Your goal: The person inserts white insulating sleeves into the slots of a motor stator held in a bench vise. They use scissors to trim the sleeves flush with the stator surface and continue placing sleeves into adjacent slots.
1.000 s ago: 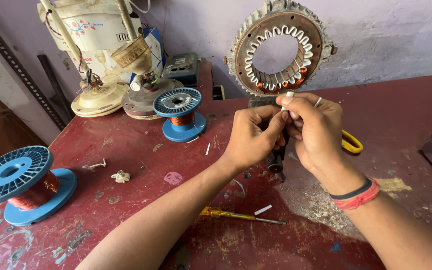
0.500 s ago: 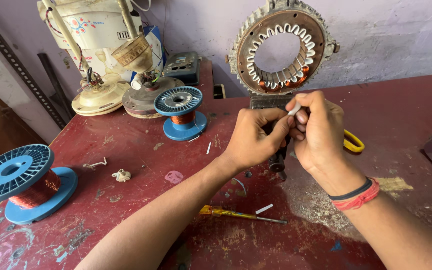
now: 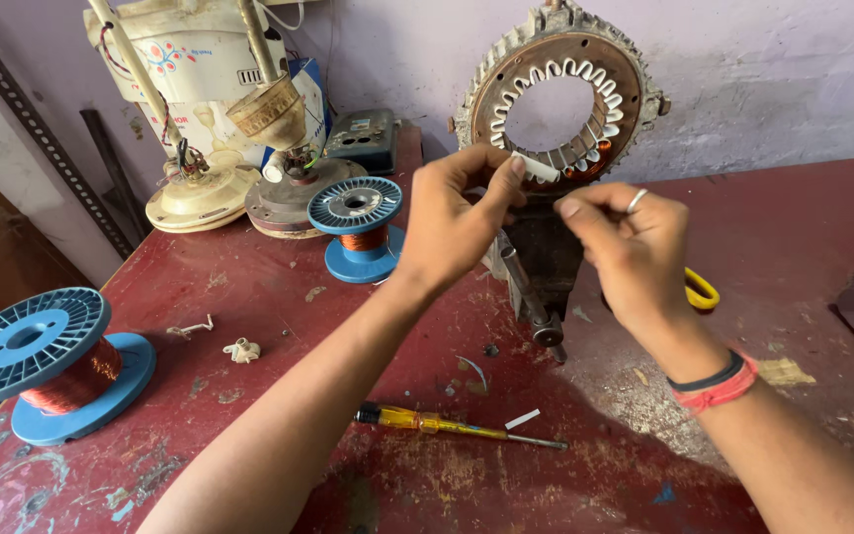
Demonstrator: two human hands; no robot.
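Left hand pinches a white paper strip near the stator ring; right hand half-curled, holding nothing

There are two blue spools of copper wire, a big one at the left edge and a smaller one farther back. There is one ring-shaped motor part, one yellow screwdriver, one grey switch box and two old fan motors. Two hands are up, the left hand and the right hand, with one small white strip pinched in the left hand, one more white strip on the table, and two bands on the right wrist.
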